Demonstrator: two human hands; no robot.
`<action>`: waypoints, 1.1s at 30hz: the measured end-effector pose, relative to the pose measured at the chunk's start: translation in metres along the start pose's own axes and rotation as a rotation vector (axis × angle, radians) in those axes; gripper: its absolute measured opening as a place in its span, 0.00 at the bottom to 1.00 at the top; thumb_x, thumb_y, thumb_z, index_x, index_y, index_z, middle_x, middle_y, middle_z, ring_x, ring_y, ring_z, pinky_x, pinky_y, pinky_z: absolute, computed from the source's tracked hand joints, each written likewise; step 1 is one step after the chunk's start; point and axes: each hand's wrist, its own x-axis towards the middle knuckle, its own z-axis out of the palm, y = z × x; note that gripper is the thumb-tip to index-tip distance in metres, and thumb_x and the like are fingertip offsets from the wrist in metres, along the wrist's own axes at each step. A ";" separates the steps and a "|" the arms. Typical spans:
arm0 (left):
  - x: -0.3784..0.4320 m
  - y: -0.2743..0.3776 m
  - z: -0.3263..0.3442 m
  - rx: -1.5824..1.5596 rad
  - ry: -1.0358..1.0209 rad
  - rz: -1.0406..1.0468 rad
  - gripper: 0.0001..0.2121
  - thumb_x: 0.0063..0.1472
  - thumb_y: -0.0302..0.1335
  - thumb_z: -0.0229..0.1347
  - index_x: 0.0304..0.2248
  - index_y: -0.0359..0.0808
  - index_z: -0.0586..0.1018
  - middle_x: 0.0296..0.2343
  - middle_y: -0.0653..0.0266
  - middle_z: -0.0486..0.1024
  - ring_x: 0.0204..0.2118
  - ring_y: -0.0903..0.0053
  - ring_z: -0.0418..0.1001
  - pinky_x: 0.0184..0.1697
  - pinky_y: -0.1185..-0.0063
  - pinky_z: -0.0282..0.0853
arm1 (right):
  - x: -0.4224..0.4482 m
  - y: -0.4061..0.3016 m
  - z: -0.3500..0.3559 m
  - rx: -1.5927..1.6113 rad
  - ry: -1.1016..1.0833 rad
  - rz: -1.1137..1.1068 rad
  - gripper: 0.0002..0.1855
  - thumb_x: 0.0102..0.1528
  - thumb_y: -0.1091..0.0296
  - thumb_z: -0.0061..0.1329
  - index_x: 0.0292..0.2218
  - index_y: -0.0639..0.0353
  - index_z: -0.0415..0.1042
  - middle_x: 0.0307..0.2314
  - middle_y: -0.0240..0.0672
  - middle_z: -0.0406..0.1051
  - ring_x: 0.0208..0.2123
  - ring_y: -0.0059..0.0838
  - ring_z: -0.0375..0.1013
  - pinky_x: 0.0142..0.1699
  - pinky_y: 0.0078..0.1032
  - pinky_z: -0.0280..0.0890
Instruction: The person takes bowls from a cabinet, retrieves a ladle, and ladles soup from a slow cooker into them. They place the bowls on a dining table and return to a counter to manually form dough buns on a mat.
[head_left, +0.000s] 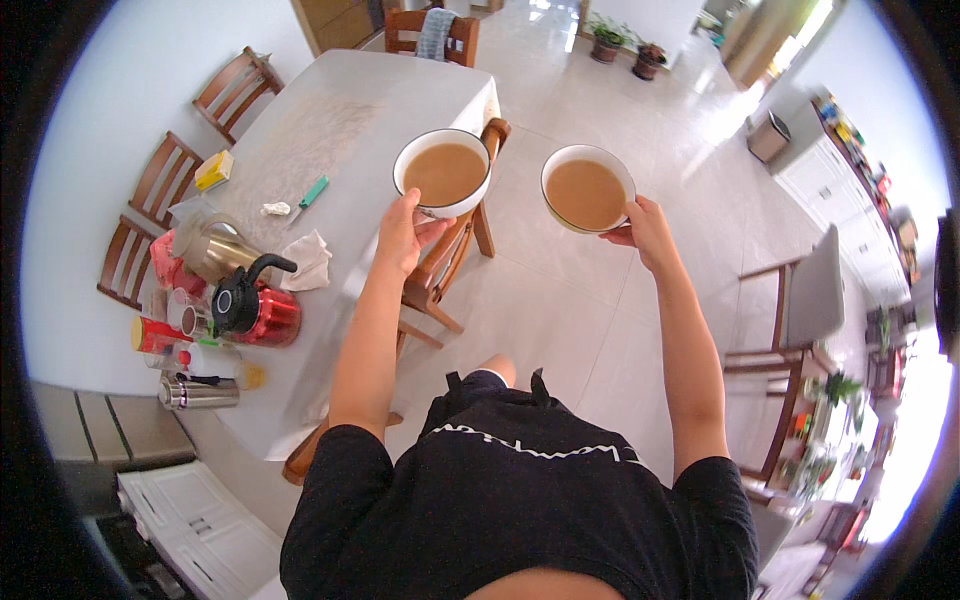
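Note:
My left hand grips a white bowl by its near side, thumb at the dark rim and fingers beneath. Brown liquid fills much of that bowl. In my right hand is a second white bowl, held at its right side and also containing brown liquid. Both bowls are in the air, apart from each other and roughly level. The left one hides part of a wooden chair; the right one is above the tiled floor.
On my left stands a table with a pale cloth. It bears a red kettle, a metal jug, a steel flask, a green-handled knife and tissues. A grey chair stands right; potted plants are ahead.

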 end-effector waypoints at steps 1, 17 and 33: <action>0.016 0.001 0.009 -0.011 0.019 0.015 0.17 0.56 0.34 0.43 0.39 0.27 0.62 0.32 0.51 0.70 0.29 0.68 0.73 0.27 0.85 0.72 | 0.028 -0.006 -0.005 -0.010 -0.024 -0.006 0.14 0.50 0.70 0.32 0.33 0.74 0.61 0.26 0.46 0.67 0.23 0.34 0.72 0.28 0.22 0.70; 0.278 0.016 0.028 -0.176 0.412 0.265 0.16 0.52 0.32 0.46 0.35 0.27 0.63 0.31 0.56 0.66 0.28 0.66 0.73 0.25 0.84 0.71 | 0.422 -0.103 0.053 -0.138 -0.522 -0.031 0.14 0.50 0.70 0.32 0.34 0.73 0.60 0.27 0.46 0.67 0.23 0.33 0.72 0.27 0.20 0.70; 0.377 0.027 -0.003 -0.388 0.940 0.427 0.17 0.56 0.29 0.40 0.41 0.25 0.60 0.37 0.50 0.66 0.32 0.62 0.72 0.31 0.82 0.73 | 0.662 -0.155 0.329 -0.173 -1.132 -0.021 0.12 0.51 0.70 0.33 0.36 0.68 0.60 0.31 0.42 0.66 0.28 0.34 0.71 0.30 0.24 0.71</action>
